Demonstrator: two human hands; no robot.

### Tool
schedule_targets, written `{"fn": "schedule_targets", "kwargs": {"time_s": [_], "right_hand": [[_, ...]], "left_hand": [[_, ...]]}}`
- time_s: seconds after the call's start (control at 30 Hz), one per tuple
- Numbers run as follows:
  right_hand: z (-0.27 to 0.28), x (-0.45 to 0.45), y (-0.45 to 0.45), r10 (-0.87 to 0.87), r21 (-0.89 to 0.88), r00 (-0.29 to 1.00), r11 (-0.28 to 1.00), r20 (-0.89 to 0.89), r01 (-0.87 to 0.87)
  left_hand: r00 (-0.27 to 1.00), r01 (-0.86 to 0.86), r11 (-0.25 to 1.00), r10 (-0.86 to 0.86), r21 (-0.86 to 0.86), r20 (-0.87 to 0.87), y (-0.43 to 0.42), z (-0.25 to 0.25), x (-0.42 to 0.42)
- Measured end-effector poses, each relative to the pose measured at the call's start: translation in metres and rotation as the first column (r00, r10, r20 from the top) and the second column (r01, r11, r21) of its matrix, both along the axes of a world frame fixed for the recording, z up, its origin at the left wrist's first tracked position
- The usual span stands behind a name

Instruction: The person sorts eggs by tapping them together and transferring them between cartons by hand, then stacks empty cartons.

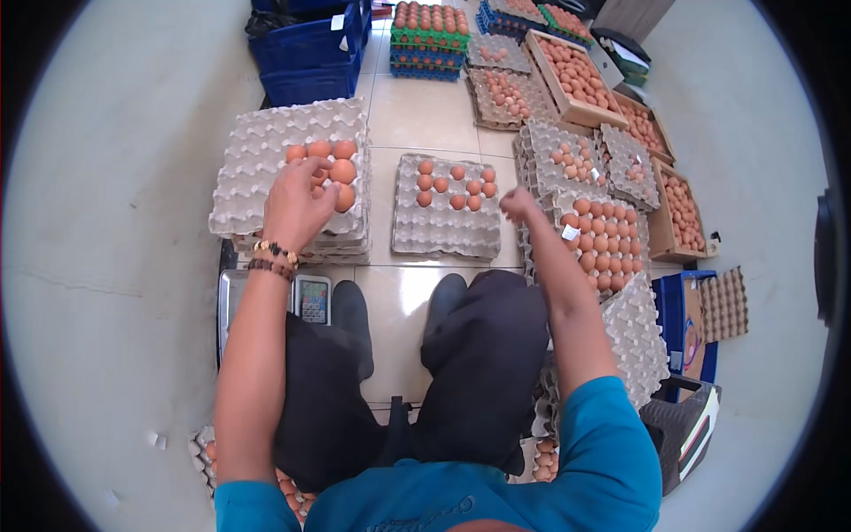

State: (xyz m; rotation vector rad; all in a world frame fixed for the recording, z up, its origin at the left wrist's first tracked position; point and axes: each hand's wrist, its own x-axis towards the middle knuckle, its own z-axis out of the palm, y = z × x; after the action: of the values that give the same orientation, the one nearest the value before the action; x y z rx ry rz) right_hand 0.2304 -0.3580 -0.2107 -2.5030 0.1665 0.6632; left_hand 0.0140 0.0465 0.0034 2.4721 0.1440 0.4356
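My left hand (300, 197) is over the left stack of grey egg trays (253, 164), its fingers curled round a brown egg (318, 178) at the tray's right side. Close to the thumb lies another egg (344, 198), with several more eggs beside and behind it. My right hand (516, 205) hovers just off the right edge of the middle egg tray (443, 232), fingers curled in; whatever is inside them is hidden. That middle tray carries several brown eggs in its far half, while its near cups are bare.
At right stand stacked trays of eggs (606, 244) and wooden crates of eggs (581, 80). Blue crates (306, 62) and a green-and-blue tray stack (430, 44) are at the back. A scale with a keypad (313, 300) sits by my left knee.
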Motion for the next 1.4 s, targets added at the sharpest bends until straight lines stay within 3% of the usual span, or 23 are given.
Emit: {"fn": "schedule_targets", "kwargs": {"time_s": [0.03,0.1,0.17,0.2,0.3,0.37,0.5,0.6,0.63,0.7,0.73,0.83,0.87,0.9,0.93,1.03,1.13,1.23,1.33,1.4], "right_hand": [[-0.02,-0.01,-0.004,-0.016,0.01,1.0,1.0,-0.02,0.016],[-0.057,-0.021,-0.001,0.034,-0.086,0.987,0.996,0.156,-0.02],[-0.084,-0.026,0.017,0.134,-0.178,0.923,0.981,0.361,-0.073],[-0.086,-0.024,0.032,0.175,-0.174,0.912,0.978,0.371,-0.117],[-0.075,-0.02,0.078,0.29,-0.168,0.876,0.956,0.385,-0.242],[-0.083,-0.012,0.093,0.364,-0.167,0.85,0.931,0.381,-0.324],[-0.085,0.003,0.095,0.306,-0.075,0.913,0.952,0.271,-0.297],[-0.111,0.015,0.079,0.008,0.218,0.869,0.967,0.495,-0.132],[-0.109,0.021,0.07,-0.148,0.423,0.925,0.906,0.35,-0.015],[-0.104,0.037,0.048,-0.364,0.712,0.931,0.646,-0.032,0.277],[-0.106,0.043,0.038,-0.385,0.805,0.86,0.358,-0.335,0.474],[-0.109,0.059,0.03,-0.391,0.738,0.801,0.338,-0.454,0.584],[-0.111,0.061,0.032,-0.413,0.581,0.873,0.655,-0.26,0.483],[-0.095,0.057,0.046,-0.354,0.316,0.933,0.879,-0.068,0.357],[-0.078,0.052,0.061,-0.222,-0.015,0.971,0.974,0.091,0.224],[-0.062,0.047,0.094,-0.131,-0.277,0.955,0.938,0.268,0.206],[-0.064,0.053,0.103,-0.103,-0.313,0.965,0.933,0.239,0.177],[-0.048,0.049,0.097,-0.19,-0.216,0.947,0.944,0.26,0.249],[-0.072,0.056,0.069,-0.348,0.123,0.894,0.937,0.282,0.326],[-0.052,0.056,0.059,-0.398,0.602,0.913,0.708,-0.092,0.369]], "left_hand": [[0.995,0.064,0.998,-0.065,-0.022,-0.072,-0.011,0.008,-0.002],[0.958,0.184,0.98,-0.196,-0.074,-0.209,-0.026,0.016,-0.004],[0.82,0.373,0.928,-0.34,-0.022,-0.461,-0.034,0.012,-0.006],[0.719,0.463,0.886,-0.388,-0.019,-0.577,-0.035,0.008,-0.008],[0.548,0.543,0.822,-0.502,-0.172,-0.669,-0.034,-0.007,-0.015],[0.609,0.537,0.832,-0.496,-0.138,-0.62,-0.034,-0.006,-0.013],[0.667,0.479,0.87,-0.445,-0.113,-0.598,-0.033,0.012,-0.006],[0.662,0.481,0.871,-0.433,-0.098,-0.612,-0.029,0.007,-0.011],[0.661,0.48,0.871,-0.437,-0.103,-0.61,-0.028,0.007,-0.011],[0.66,0.481,0.869,-0.444,-0.114,-0.606,-0.029,0.009,-0.011],[0.66,0.483,0.868,-0.448,-0.116,-0.603,-0.03,0.01,-0.011],[0.655,0.488,0.865,-0.45,-0.115,-0.607,-0.031,0.013,-0.01],[0.652,0.484,0.868,-0.444,-0.114,-0.615,-0.032,0.015,-0.01],[0.649,0.479,0.871,-0.437,-0.112,-0.623,-0.033,0.016,-0.01],[0.644,0.478,0.869,-0.443,-0.123,-0.624,-0.033,0.017,-0.009],[0.643,0.473,0.871,-0.444,-0.132,-0.623,-0.033,0.018,-0.007],[0.66,0.465,0.879,-0.422,-0.103,-0.621,-0.03,0.014,-0.01],[0.665,0.462,0.881,-0.418,-0.099,-0.619,-0.03,0.015,-0.01],[0.695,0.466,0.876,-0.449,-0.124,-0.562,-0.029,0.013,-0.009],[0.729,0.469,0.869,-0.482,-0.158,-0.486,-0.031,0.008,-0.005]]}}
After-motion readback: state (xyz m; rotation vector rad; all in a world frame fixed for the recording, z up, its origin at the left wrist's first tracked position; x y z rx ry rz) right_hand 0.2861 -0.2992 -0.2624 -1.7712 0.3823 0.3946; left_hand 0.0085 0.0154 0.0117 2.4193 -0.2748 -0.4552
